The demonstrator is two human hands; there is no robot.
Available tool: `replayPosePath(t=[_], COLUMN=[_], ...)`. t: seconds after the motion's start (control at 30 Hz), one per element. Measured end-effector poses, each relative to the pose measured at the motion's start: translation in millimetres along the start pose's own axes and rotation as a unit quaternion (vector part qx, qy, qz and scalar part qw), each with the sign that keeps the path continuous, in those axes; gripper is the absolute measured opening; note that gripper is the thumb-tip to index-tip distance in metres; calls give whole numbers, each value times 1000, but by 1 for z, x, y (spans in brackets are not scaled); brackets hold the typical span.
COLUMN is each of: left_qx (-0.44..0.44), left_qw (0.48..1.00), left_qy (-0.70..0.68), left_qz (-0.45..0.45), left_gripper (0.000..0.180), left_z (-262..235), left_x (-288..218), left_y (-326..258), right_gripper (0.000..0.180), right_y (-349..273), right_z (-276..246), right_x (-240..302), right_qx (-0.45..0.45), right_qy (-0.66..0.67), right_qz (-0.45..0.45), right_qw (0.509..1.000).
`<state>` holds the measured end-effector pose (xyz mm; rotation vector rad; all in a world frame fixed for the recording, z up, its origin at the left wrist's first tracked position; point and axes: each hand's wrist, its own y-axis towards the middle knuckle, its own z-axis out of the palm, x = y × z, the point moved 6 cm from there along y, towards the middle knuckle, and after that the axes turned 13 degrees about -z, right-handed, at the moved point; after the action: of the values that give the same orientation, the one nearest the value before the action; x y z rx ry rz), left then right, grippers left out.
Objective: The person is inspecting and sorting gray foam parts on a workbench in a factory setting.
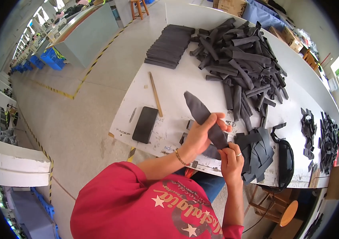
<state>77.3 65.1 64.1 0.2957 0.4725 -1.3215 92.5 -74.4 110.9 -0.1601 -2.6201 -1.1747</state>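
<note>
Holding dark grey fabric strip [203, 117] up over table [169, 85] edge; left hand [202, 137] fingers clenched round its middle, right hand [231, 159] fingers pinching lower end. Looks mid-shaping; next prob. needing steady grip w/ both hands, then placing by fanned stack [257, 151].

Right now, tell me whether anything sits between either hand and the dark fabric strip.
Nothing does: the left hand and right hand both grip the dark fabric strip directly, above the white table.

Both forearms come up from below, left hand [201, 133] curled shut in a grip, right hand [232, 157] pinching just beside it (thumbs up top).
</note>
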Motion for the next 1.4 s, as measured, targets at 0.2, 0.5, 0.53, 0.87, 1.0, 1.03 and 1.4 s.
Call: replayPosePath(t=[0.2,0.5,0.53,0.87,1.0,1.03,1.4], left_qx=[-16,-5,-1,-31,-38,-28,37], left_qw=[1000,1000,1000,998,999,999,998], left_qy=[6,-18,-23,-46,-33,-30,47], left_qz=[-7,-22,-21,-37,-11,24,24], left_gripper=[31,29,29,31,34,35,38], left_z=[13,7,7,-2,3,-5,11], left_x=[9,16,17,20,10,0,-17], left_y=[-13,-17,-17,-13,-7,-4,-8], right_gripper=[19,18,18,15,13,11,9], right_y=[5,13,12,11,-10,-11,-3], right_z=[-3,5,5,16,34,35,27], right_x=[5,7,7,0,-15,-13,-16], right_qx=[-10,-15,-15,-14,-155,-187,-195], right_qy=[38,47,47,104,187,208,311], right_qz=[-7,-7,-7,116,234,221,380], right_qw=[999,999,999,988,941,934,849])
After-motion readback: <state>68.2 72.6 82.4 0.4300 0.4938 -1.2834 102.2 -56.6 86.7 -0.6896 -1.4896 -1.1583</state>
